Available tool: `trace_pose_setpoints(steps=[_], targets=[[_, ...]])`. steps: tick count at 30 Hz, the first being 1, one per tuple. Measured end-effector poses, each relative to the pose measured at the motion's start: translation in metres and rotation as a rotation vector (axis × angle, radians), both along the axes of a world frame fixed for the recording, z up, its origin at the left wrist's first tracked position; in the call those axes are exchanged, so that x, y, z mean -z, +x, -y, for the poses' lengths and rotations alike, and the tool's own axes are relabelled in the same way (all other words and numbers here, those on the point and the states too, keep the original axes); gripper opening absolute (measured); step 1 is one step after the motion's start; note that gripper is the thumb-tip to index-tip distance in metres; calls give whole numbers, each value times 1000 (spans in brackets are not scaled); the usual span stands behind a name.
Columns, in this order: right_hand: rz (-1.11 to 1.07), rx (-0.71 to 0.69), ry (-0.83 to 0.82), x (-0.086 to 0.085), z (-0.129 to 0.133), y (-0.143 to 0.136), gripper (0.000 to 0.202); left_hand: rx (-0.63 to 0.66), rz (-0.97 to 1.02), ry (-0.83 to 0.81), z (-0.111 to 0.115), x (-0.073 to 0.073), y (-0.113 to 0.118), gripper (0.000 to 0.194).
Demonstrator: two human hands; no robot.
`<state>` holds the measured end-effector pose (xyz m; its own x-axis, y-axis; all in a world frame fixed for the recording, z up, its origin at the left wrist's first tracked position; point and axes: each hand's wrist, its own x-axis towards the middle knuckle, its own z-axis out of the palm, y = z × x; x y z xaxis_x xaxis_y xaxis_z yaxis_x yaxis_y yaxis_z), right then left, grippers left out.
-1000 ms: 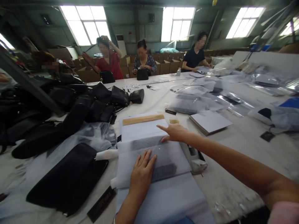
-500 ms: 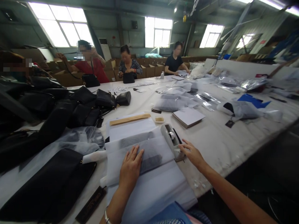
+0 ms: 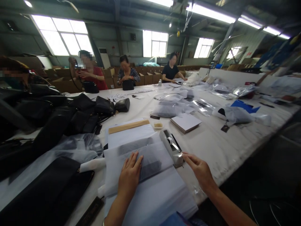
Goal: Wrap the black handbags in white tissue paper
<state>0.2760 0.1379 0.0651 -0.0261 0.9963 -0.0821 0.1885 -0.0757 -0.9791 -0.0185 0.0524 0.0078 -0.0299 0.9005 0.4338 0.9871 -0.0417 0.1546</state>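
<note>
My left hand (image 3: 130, 171) spread flat on the white paper wrap (image 3: 141, 160), right hand (image 3: 185, 155) pinched closed at the tape dispenser (image 3: 172, 147).

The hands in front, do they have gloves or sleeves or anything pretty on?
No gloves on the left hand or right hand, and no sleeves show along the forearms. A tiny pale sliver at the left arm's edge might be a bracelet.

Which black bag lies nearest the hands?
The large black bag at lower left, with white wrapping at its corner; the heaped bags lie farther back.
</note>
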Motion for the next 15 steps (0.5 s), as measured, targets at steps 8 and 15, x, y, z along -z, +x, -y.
trace_pose_setpoints(steps=[8,15], targets=[[-63,-158,-205,57,-18,17,43,18,-54,133,-6,22,-9,44],[620,-322,268,40,-35,45,29,14,-9,62,-3,13,-6,42]])
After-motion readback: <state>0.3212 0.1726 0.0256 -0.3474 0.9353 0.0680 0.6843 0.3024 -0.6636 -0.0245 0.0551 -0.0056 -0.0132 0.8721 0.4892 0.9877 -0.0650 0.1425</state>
